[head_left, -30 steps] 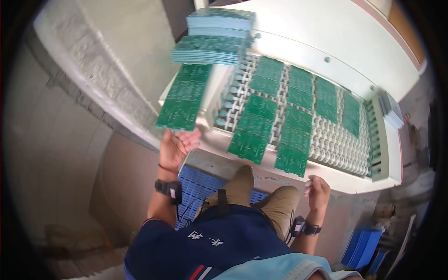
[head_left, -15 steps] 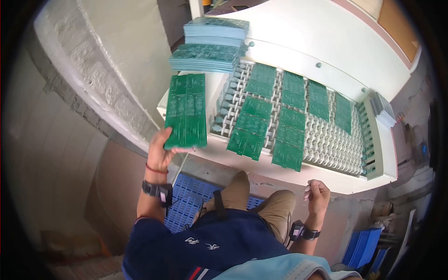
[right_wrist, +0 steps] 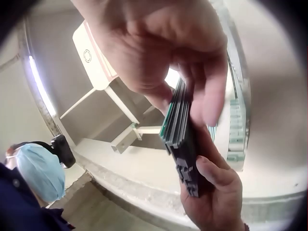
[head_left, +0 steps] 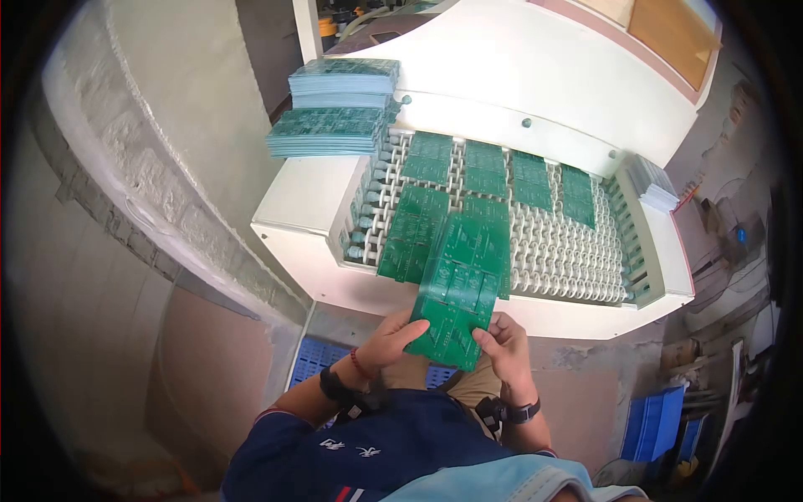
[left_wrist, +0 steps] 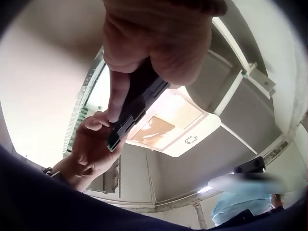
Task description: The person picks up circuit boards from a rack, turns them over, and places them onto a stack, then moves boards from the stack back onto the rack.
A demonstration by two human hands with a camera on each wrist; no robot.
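A thin pack of green boards (head_left: 456,293) is held over the near edge of the roller conveyor (head_left: 577,251). The left hand (head_left: 393,339) and right hand (head_left: 502,343) each pinch its near end in their grip, probably to keep the boards aligned.

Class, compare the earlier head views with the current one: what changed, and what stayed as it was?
The left hand carried its boards from the left side of the conveyor to the front middle. The right hand, empty before, came up and now grips them too. The stacks at the back left stayed in place.
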